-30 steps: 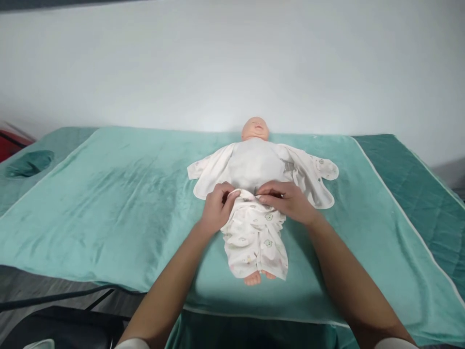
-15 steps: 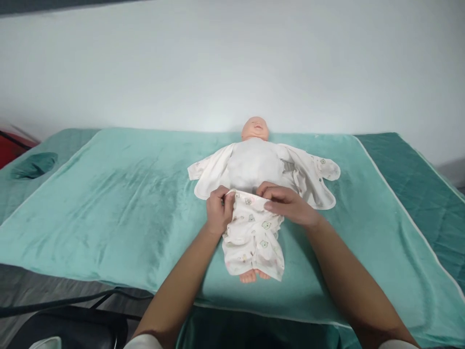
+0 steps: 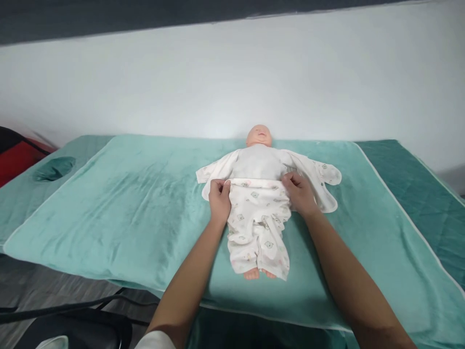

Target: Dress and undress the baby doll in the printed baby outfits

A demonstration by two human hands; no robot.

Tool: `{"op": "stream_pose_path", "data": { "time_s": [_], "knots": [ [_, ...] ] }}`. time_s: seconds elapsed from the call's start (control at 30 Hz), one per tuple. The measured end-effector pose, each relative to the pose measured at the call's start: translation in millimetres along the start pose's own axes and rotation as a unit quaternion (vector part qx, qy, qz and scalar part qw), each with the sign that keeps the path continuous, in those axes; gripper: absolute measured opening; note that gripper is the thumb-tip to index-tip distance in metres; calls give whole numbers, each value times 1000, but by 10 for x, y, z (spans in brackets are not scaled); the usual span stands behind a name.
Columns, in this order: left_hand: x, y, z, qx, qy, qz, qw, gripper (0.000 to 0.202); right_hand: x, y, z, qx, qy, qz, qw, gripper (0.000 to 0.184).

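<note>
A baby doll [image 3: 256,162] with a smooth pinkish head and a pale cloth torso lies face up on a light green plush sheet [image 3: 127,208], its head close to the sheet's far edge and its feet towards the near edge, a placing that probably puts its waist within easy reach of both arms. White soft-cloth trousers [image 3: 256,228] with small printed motifs cover its legs, a little right of the sheet's middle; only the feet show below the cuffs. The left hand [image 3: 220,199] pinches one side of the waistband between thumb and bent fingers; the right hand [image 3: 301,194] grips the opposite side, fingers curled, seemingly to hold the band stretched level across the belly. A white printed cloth jacket [image 3: 325,189] lies spread open at both sides of the torso, which likely leaves the front free for the waistband.
</note>
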State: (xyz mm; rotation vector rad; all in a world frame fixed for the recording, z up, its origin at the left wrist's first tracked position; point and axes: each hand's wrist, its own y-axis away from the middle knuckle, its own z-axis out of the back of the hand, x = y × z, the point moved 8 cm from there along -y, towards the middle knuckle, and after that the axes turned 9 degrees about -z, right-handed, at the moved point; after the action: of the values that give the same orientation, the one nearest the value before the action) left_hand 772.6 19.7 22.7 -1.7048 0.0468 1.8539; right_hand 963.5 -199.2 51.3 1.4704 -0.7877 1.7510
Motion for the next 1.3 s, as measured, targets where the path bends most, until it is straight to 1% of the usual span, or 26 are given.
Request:
{"op": "stream_pose_path", "data": {
  "time_s": [0.07,0.13,0.2,0.27,0.33,0.43,0.5,0.57,0.6,0.63,0.7,0.77,0.8,0.83,0.87,0.9,1.0,1.03,1.1,1.13,1.2,1.27,1.3],
  "knots": [
    [38,-9,-23,15,6,15,1000,16,7,21,-85,50,-19,8,999,41],
    [11,-6,-67,48,17,6,999,13,-5,29,-128,89,-33,4,996,37],
    [-89,10,-110,86,38,-33,995,15,-11,30,-123,96,-33,5,995,34],
    [-209,36,-144,123,55,-81,988,22,0,38,-114,95,-25,12,995,32],
    [-288,55,-163,151,50,-116,980,26,22,58,-132,113,-20,19,993,31],
    [-313,39,-179,174,31,-133,975,19,39,91,-183,167,-13,11,986,34],
    [-303,4,-195,184,38,-130,974,17,8,85,-180,173,-8,-11,985,36],
    [-278,-38,-226,193,59,-110,973,17,-49,59,-160,147,-1,-37,988,35],
    [-257,-61,-240,194,71,-92,974,18,-66,44,-151,125,5,-37,991,34],
    [-233,-85,-250,190,80,-71,976,18,-61,34,-146,100,17,-23,995,33],
    [-188,-127,-255,175,81,-35,981,17,23,40,-130,34,59,52,996,30],
    [-171,-157,-244,161,60,-20,985,17,145,101,-126,-35,116,144,982,26],
    [-175,-171,-237,156,47,-20,986,17,182,132,-135,-56,140,173,973,24],
    [-186,-185,-233,155,35,-22,987,17,196,149,-142,-71,158,182,968,23],
    [-203,-201,-238,158,28,-25,987,18,187,145,-142,-80,171,173,967,22],
    [-226,-222,-256,167,25,-30,985,18,164,123,-130,-89,180,150,968,23],
    [-313,-339,-375,211,31,-50,976,20,112,-23,-54,-118,184,67,973,28],
    [-334,-399,-424,223,35,-56,973,20,115,-94,-41,-119,179,46,975,30],
    [-326,-535,-530,240,59,-50,968,20,141,-256,-58,-96,171,14,980,34],
    [-292,-594,-588,249,87,-33,964,21,150,-334,-81,-77,168,-3,983,35],
    [-175,-668,-690,262,168,22,950,25,132,-452,-147,-29,139,-43,989,38],
    [-47,-680,-741,259,243,76,932,28,81,-496,-208,9,49,-82,995,43],
    [3,-673,-741,254,260,90,927,29,48,-493,-230,16,-2,-98,995,47]
  ]
}}
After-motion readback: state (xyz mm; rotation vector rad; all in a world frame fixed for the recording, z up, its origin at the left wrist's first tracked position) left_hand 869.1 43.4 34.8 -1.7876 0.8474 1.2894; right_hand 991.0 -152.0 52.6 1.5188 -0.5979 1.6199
